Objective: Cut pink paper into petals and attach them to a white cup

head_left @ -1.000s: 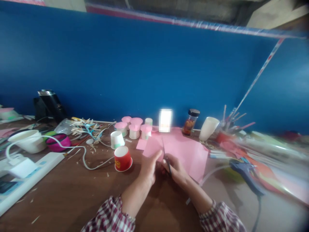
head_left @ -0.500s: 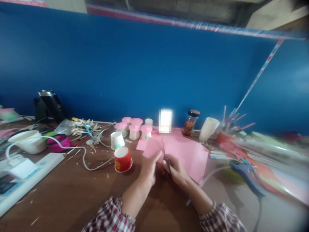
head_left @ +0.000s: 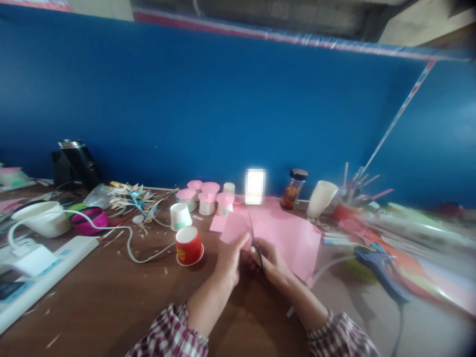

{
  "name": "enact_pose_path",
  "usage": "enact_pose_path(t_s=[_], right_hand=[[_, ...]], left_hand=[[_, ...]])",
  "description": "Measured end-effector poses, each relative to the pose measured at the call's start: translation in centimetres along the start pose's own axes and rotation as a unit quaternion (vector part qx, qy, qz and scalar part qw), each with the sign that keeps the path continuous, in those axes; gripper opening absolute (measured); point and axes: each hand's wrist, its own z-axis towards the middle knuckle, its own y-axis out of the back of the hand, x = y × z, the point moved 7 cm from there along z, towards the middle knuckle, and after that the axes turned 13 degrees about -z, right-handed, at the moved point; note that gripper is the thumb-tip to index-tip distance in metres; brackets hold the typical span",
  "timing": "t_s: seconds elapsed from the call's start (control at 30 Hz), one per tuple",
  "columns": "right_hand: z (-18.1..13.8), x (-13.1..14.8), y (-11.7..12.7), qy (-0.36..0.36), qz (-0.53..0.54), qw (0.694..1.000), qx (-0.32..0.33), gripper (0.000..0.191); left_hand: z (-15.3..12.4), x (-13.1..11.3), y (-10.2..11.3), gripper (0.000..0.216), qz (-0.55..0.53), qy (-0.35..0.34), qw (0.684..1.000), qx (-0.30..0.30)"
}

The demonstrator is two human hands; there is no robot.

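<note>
My left hand (head_left: pixel 231 257) pinches a piece of pink paper (head_left: pixel 234 226), its thumb lying on top near the lower right edge. Around the dark handles of a pair of scissors (head_left: pixel 259 255) my right hand (head_left: pixel 272 263) is closed. The scissors' blades point up and away, against the right side of the held paper. Behind both hands lies a larger pink sheet (head_left: pixel 286 235) on the table. Some fingertips of both hands are hidden under the paper and handles.
To the left stand a red paper cup (head_left: pixel 189 248), a white cup (head_left: pixel 180 216) and several small cups with pink tops (head_left: pixel 207 196). A power strip (head_left: pixel 55 272) lies far left. A glue gun (head_left: pixel 383 270), a jar (head_left: pixel 293 189) and a white cup (head_left: pixel 322 199) are on the right.
</note>
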Motion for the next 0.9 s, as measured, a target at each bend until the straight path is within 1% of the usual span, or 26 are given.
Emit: enact_pose_path(t_s=[0.17, 0.33, 0.63, 0.77, 0.9], right_hand=[[0.0, 0.14, 0.02, 0.002, 0.003, 1.0, -0.001, 0.039], [0.05, 0.19, 0.0, 0.008, 0.004, 1.0, -0.004, 0.038], [0.08, -0.04, -0.07, 0.008, 0.008, 1.0, -0.001, 0.037], [0.06, 0.17, -0.14, 0.01, 0.009, 1.0, 0.004, 0.038], [0.03, 0.3, -0.13, 0.005, 0.005, 1.0, 0.004, 0.04]], left_hand=[[0.03, 0.26, -0.06, 0.025, 0.0, 0.016, 1.0, 0.008], [0.08, 0.18, 0.0, 0.025, 0.004, 0.01, 1.0, 0.008], [-0.15, 0.11, -0.03, 0.031, -0.006, 0.011, 1.0, -0.006], [-0.02, 0.18, 0.38, 0.026, -0.01, 0.009, 1.0, -0.025], [0.09, 0.31, 0.41, 0.024, -0.001, 0.013, 1.0, -0.018]])
